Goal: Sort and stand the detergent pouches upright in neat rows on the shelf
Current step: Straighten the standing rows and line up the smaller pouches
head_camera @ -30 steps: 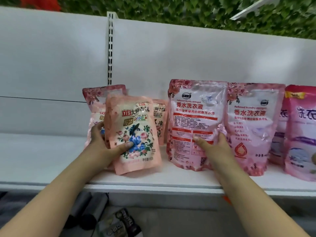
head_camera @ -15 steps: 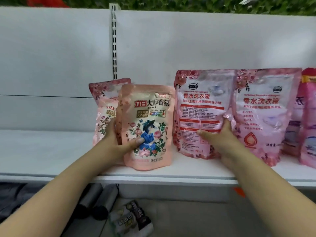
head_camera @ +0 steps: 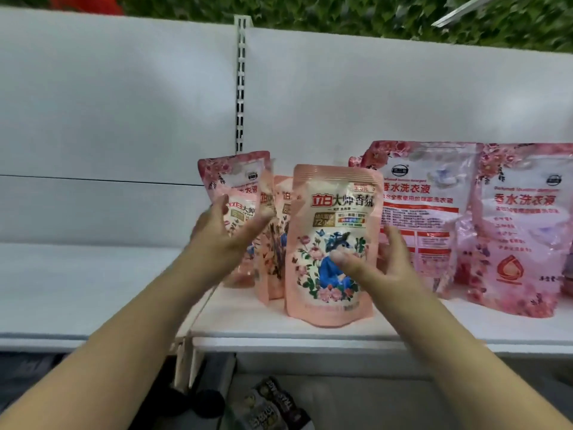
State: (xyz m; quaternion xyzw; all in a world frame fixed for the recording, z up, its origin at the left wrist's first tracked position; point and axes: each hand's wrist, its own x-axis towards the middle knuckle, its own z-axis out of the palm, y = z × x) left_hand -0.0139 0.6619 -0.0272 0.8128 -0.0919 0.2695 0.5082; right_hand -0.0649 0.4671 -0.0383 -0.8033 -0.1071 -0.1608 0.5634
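A peach detergent pouch (head_camera: pixel 331 209) with a floral figure stands upright at the front of the white shelf (head_camera: pixel 93 290). My right hand (head_camera: pixel 378 268) grips it, thumb on its front and fingers behind its right edge. Two or three more peach pouches (head_camera: pixel 279 243) stand behind it, in front of a pink rose-print pouch (head_camera: pixel 235 172). My left hand (head_camera: pixel 223 240), blurred, has straight fingers reaching against those rear pouches. Two large pink pouches (head_camera: pixel 424 212) (head_camera: pixel 521 231) stand upright to the right.
A slotted upright rail (head_camera: pixel 240 88) divides the white back panel. The shelf left of the pouches is bare. Below the shelf edge lie dark cylinders (head_camera: pixel 207 401) and some dark packets (head_camera: pixel 273 408). Green foliage runs along the top.
My left hand let go of the front peach pouch and moved to the pouches behind it. My right hand left the large pink pouch and took hold of the front peach pouch.
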